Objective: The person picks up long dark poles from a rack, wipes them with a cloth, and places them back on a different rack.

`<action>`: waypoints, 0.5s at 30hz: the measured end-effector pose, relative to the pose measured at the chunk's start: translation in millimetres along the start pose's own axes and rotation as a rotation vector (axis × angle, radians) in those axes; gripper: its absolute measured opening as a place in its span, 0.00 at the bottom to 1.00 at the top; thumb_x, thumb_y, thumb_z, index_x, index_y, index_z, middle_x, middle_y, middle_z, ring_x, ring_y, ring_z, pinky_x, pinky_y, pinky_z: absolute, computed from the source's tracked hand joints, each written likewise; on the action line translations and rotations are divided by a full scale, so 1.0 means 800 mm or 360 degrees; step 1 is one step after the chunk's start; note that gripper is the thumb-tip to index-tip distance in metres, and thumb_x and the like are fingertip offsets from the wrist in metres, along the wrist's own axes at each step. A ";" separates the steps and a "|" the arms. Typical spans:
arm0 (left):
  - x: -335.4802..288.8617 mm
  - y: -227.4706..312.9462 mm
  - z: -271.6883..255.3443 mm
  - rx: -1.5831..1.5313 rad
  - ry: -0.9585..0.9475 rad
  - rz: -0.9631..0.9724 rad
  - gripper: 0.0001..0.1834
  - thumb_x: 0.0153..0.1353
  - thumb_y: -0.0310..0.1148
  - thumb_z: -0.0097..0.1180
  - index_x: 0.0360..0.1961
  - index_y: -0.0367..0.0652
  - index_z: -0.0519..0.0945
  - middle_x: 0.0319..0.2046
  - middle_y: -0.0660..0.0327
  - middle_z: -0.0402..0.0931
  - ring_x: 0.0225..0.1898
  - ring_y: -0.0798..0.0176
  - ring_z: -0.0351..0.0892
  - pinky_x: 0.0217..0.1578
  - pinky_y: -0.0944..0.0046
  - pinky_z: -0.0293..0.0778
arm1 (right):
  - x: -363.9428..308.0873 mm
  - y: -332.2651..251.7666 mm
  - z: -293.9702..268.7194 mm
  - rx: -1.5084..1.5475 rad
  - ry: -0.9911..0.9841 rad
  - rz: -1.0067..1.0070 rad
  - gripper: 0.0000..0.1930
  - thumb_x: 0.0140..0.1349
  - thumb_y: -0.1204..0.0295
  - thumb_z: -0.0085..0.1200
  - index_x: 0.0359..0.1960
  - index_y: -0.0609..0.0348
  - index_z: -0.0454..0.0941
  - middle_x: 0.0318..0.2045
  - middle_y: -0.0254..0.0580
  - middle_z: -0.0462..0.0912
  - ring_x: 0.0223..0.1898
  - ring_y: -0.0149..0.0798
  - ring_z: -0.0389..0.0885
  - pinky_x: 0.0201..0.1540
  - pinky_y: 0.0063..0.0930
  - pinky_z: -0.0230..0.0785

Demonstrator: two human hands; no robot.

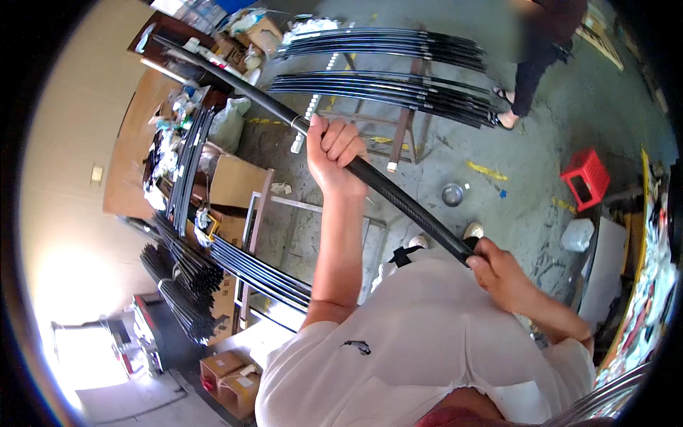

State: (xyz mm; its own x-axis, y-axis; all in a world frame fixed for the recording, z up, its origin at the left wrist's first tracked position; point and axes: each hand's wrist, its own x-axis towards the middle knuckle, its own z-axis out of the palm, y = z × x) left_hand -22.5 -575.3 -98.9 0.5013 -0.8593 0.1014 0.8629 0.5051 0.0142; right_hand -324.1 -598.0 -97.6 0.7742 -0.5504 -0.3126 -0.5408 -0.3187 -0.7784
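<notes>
One pole [409, 204] slants from far left to near right; the left hand [337, 155] wraps its fingers round the middle, the right hand [500, 274] round the near end. Two rod rows [427, 48] lie far, one stool [594, 167] right.

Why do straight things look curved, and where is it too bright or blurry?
In the head view, fisheye distortion seems to bow the thin black rods; in the head view, glare bleaches the bright white rectangle at lower left; in the head view too, a blurred patch hides part of the dark-clothed person, but the long, round black tube looks fairly clear.
</notes>
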 end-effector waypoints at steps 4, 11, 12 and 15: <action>-0.023 -0.013 0.002 0.0602 0.0041 0.0319 0.17 0.63 0.39 0.51 0.19 0.52 0.61 0.13 0.74 0.51 0.13 0.78 0.49 0.12 0.75 0.46 | 0.005 0.023 0.001 -0.0109 0.0519 -0.0248 0.25 0.55 0.64 0.58 0.47 0.62 0.58 0.20 0.55 0.73 0.22 0.59 0.75 0.25 0.43 0.64; -0.033 -0.064 0.005 0.0922 0.0114 0.0265 0.11 0.64 0.40 0.47 0.31 0.45 0.65 0.25 0.65 0.62 0.26 0.66 0.63 0.31 0.64 0.65 | 0.030 0.070 -0.021 -0.0348 0.0656 -0.0222 0.16 0.47 0.67 0.65 0.28 0.62 0.69 0.13 0.46 0.68 0.15 0.49 0.67 0.20 0.36 0.58; -0.036 -0.066 0.003 0.0979 0.0087 0.0253 0.11 0.64 0.40 0.46 0.33 0.44 0.66 0.27 0.63 0.64 0.29 0.64 0.66 0.35 0.62 0.66 | 0.028 0.075 -0.025 -0.0377 0.0754 -0.0196 0.16 0.46 0.69 0.65 0.25 0.62 0.68 0.13 0.46 0.68 0.15 0.48 0.66 0.20 0.36 0.58; -0.029 -0.056 0.005 0.1104 0.0038 0.0252 0.13 0.65 0.41 0.44 0.38 0.42 0.67 0.34 0.58 0.68 0.36 0.59 0.72 0.42 0.57 0.69 | 0.017 0.112 -0.038 -0.0462 0.0979 -0.0156 0.14 0.44 0.74 0.63 0.21 0.63 0.67 0.12 0.47 0.66 0.14 0.46 0.65 0.20 0.36 0.57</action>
State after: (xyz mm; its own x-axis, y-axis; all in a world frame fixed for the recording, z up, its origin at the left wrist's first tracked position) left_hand -72.9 -577.7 -97.6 0.6257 -0.7687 0.1327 0.5441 0.5519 0.6319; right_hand -371.6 -657.6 -155.1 0.5430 -0.8192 0.1847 -0.6104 -0.5361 -0.5831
